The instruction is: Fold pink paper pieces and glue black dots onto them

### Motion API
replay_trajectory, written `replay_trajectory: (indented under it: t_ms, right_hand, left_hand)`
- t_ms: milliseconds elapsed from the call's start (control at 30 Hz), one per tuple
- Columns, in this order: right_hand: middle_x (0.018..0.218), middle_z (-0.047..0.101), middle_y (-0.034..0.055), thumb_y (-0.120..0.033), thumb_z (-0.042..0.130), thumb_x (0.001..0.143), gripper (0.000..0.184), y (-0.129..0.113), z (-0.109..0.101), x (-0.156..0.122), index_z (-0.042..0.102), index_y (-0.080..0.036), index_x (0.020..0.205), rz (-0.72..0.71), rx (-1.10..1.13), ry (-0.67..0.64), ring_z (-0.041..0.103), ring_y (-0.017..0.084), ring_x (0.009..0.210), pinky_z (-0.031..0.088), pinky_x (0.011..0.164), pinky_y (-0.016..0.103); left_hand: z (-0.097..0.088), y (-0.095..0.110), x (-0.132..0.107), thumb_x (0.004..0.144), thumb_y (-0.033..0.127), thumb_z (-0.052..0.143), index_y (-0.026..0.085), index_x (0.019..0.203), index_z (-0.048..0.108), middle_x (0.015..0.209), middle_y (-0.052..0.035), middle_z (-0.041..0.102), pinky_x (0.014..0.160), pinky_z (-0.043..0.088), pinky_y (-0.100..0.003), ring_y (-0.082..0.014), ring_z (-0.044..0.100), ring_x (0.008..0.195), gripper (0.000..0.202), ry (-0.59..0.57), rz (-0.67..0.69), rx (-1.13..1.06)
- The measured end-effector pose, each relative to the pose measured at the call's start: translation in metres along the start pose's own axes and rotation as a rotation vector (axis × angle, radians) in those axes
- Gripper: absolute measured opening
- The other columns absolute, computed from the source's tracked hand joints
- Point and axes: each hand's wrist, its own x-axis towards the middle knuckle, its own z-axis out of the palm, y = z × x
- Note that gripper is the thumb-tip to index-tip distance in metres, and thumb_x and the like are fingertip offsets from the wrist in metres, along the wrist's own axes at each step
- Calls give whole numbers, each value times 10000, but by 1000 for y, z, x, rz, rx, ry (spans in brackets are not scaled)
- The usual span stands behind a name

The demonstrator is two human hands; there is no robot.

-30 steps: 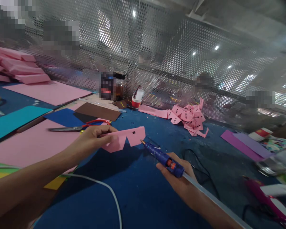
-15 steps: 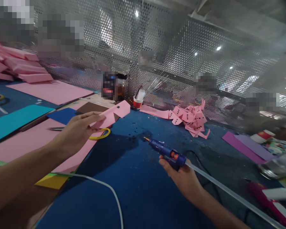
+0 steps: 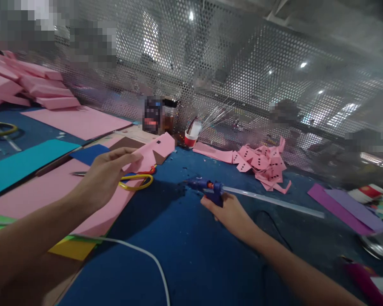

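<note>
Between thumb and fingers, my left hand (image 3: pixel 110 174) pinches a pink paper cutout (image 3: pixel 161 146) with a small black square near its tip. Beneath that hand lie scissors (image 3: pixel 137 182) with yellow-rimmed handles, on a pink sheet (image 3: pixel 28 193). My right hand (image 3: pixel 231 212) is wrapped round the grip of a blue hot glue gun (image 3: pixel 212 191), held over the blue table. Its nozzle points left at small dark bits, and a long clear glue stick (image 3: pixel 271 200) sticks out of its back. Nozzle and cutout are apart.
Pink cutouts with black squares (image 3: pixel 261 163) are heaped at the back, beside a red-and-white cup (image 3: pixel 190 138) holding thin sticks. A white cable (image 3: pixel 140 250) crosses the front. Folded pink paper (image 3: pixel 47 87) is piled far left. Purple sheets (image 3: pixel 341 208) lie right. Perforated metal (image 3: pixel 230 63) rises behind.
My right hand has moved the glue gun left and up the table, turning it more level, so the whole glue stick shows. My left hand keeps hold of the paper cutout, nearly still.
</note>
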Motion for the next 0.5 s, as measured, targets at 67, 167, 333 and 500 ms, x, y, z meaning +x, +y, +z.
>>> replay_trajectory:
  t_ms: [67, 167, 333, 500]
  right_hand:
    - [584, 577, -18, -427, 573, 938, 262, 5, 7, 7, 695, -195, 934, -32, -33, -16, 568, 153, 533, 441, 518, 260]
    - [610, 598, -4, -429, 573, 939, 269, 8, 14, 13, 703, -195, 964, -12, -83, -38, 602, 180, 586, 460, 563, 283]
    - [629, 613, 5, -435, 559, 947, 287, 7, 14, 16, 697, -190, 1003, 31, -117, -60, 614, 194, 595, 469, 582, 298]
    - [646, 627, 8, -431, 567, 942, 279, 9, 15, 16, 691, -203, 1045, -4, -117, -54, 626, 199, 609, 473, 598, 301]
  left_hand:
    - [1, -2, 0, 756, 338, 754, 177, 795, 694, 775, 13, 624, 704, 425, -223, -128, 532, 760, 175, -15, -5, -7]
    - [0, -5, 0, 784, 317, 748, 181, 820, 708, 754, 25, 626, 684, 412, -228, -117, 518, 732, 146, -41, -3, -7]
    - [-1, -8, -1, 812, 313, 728, 189, 870, 722, 799, 15, 651, 718, 417, -248, -132, 544, 770, 137, -45, 2, 43]
    - [-1, -12, -2, 851, 325, 707, 195, 888, 715, 787, 29, 641, 686, 398, -234, -116, 521, 748, 135, -76, 10, 43]
